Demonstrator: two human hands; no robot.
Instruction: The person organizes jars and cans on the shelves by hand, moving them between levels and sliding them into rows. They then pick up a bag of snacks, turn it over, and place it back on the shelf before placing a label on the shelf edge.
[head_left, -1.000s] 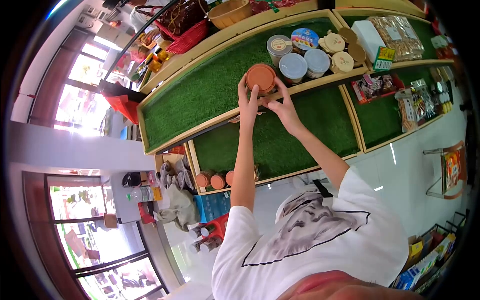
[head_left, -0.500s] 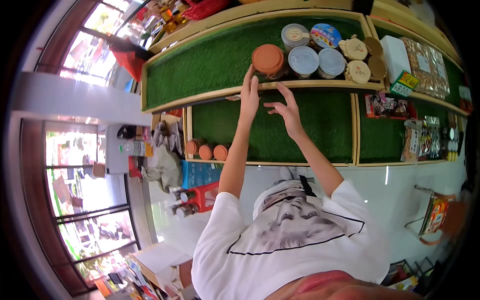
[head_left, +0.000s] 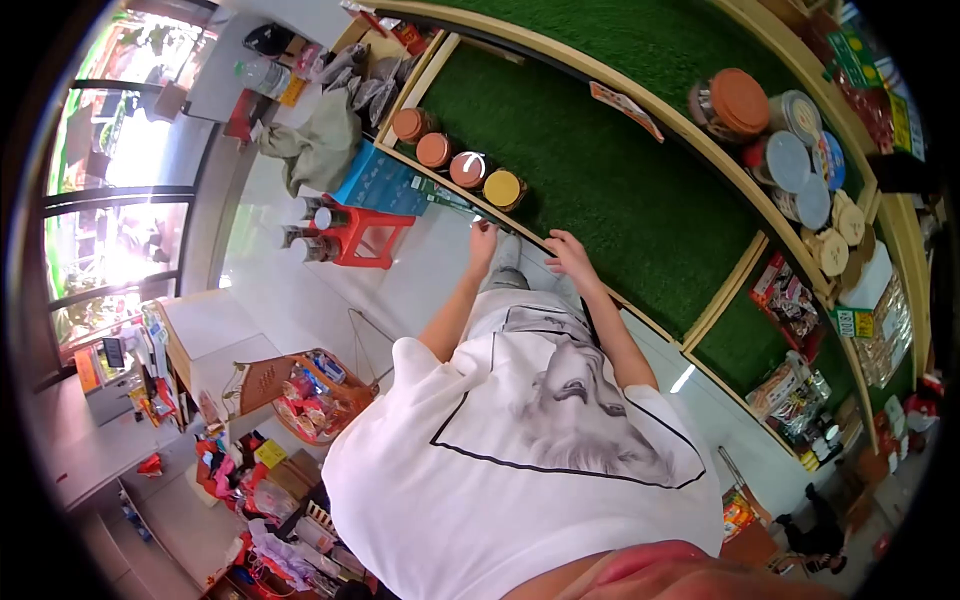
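My left hand (head_left: 483, 240) is by the front edge of the lower green shelf (head_left: 600, 190), just below the yellow-lidded jar (head_left: 504, 188). Its fingers are bunched together; whatever they may hold is too small to make out. To its right, my right hand (head_left: 570, 254) is at the same wooden edge with its fingers apart and nothing in them. Orange-lidded jars (head_left: 433, 150) line up left of the yellow-lidded one. On the upper shelf stands a larger orange-lidded jar (head_left: 738, 102) beside pale-lidded tubs (head_left: 786, 162).
A red stool (head_left: 372, 236) with jars on it and a blue box (head_left: 375, 182) stand left of the shelf. A wicker basket (head_left: 268, 385) of packets is at lower left. Snack packs (head_left: 785, 385) lie in the right shelf section.
The view has swung leftward and down. Both my hands have moved from the upper shelf's edge to the lower shelf's front edge. The yellow-lidded jar now shows.
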